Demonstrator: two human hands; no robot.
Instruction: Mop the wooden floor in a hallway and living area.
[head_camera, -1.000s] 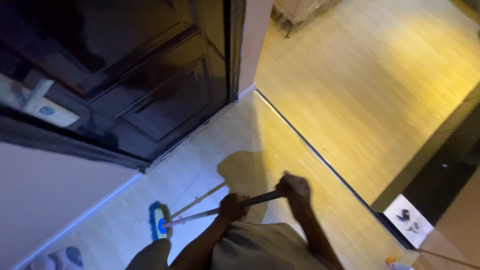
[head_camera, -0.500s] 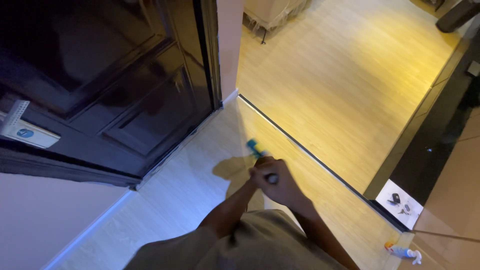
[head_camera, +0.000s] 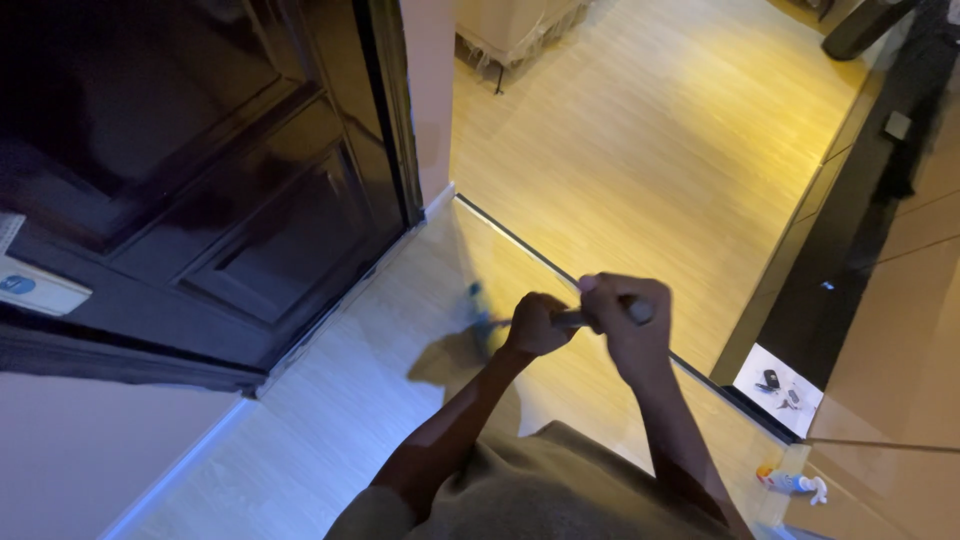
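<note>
Head view, looking down: both hands are closed around a slim grey mop handle (head_camera: 570, 319) held out in front of the person's body. The right hand (head_camera: 625, 315) wraps the upper end, fist curled over the top with the knuckles up. The left hand (head_camera: 535, 325) grips the same handle just beside it, a little lower and further from the body, fingers folded round the shaft. The two hands are nearly touching. Beyond the left hand the handle runs down and away to a blurred blue mop head (head_camera: 480, 315) resting on the pale floor (head_camera: 330, 400), next to a dark shadow of the arms. A dark threshold strip (head_camera: 520, 245) crosses the floor close behind the hands, dividing the pale boards from a warmly lit wooden floor (head_camera: 650, 130) in the next room. To the left stands a dark panelled door (head_camera: 220, 180) with a white skirting line below. At the lower right a small spray bottle (head_camera: 795, 483) lies on the floor, near a dark cabinet edge (head_camera: 850, 250).
</note>
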